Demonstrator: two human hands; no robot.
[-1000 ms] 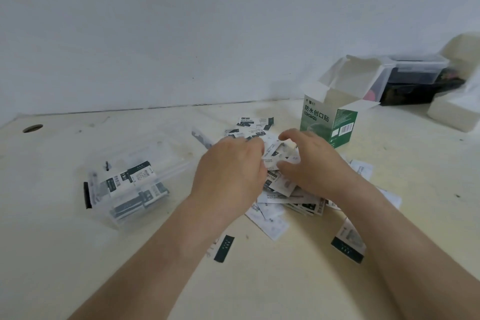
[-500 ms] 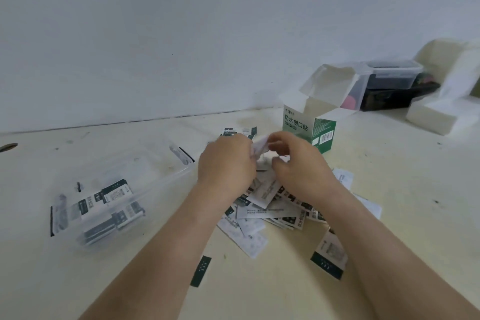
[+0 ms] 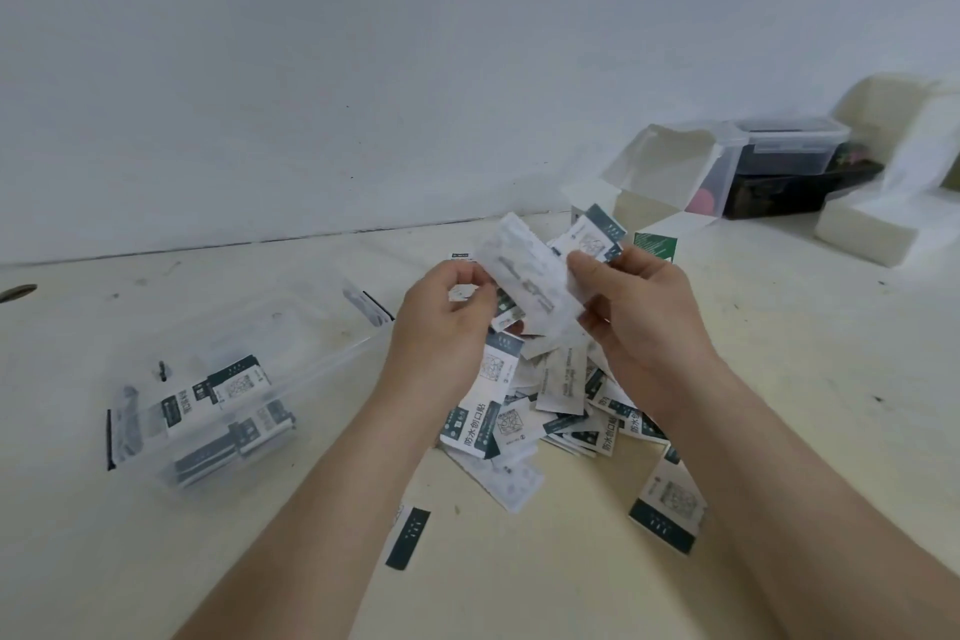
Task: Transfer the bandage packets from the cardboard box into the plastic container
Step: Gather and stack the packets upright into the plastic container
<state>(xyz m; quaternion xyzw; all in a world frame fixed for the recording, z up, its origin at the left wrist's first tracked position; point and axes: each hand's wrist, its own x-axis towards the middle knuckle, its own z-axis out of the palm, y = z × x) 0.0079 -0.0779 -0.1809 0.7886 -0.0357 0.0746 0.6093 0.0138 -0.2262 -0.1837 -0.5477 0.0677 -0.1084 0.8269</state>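
Both my hands are raised above a heap of white and dark-green bandage packets [image 3: 558, 411] on the table. Between them they hold a small stack of bandage packets [image 3: 530, 281]: my left hand [image 3: 447, 322] pinches its left edge, and my right hand [image 3: 639, 312] grips its right side. The clear plastic container [image 3: 291, 327] lies to the left with several packets inside. Behind my right hand stands the green and white cardboard box [image 3: 655, 244], its flaps open and its body mostly hidden.
Loose packets lie near me at the front, one [image 3: 409, 537] in the middle and one [image 3: 666, 509] on the right. A lidded clear box [image 3: 789, 146] with dark contents and white foam blocks [image 3: 872, 229] sit at the back right against the wall.
My hands have lifted from the heap with a stack of packets, which now sits higher and is held between both hands. The camera has shifted, so the container appears further left.
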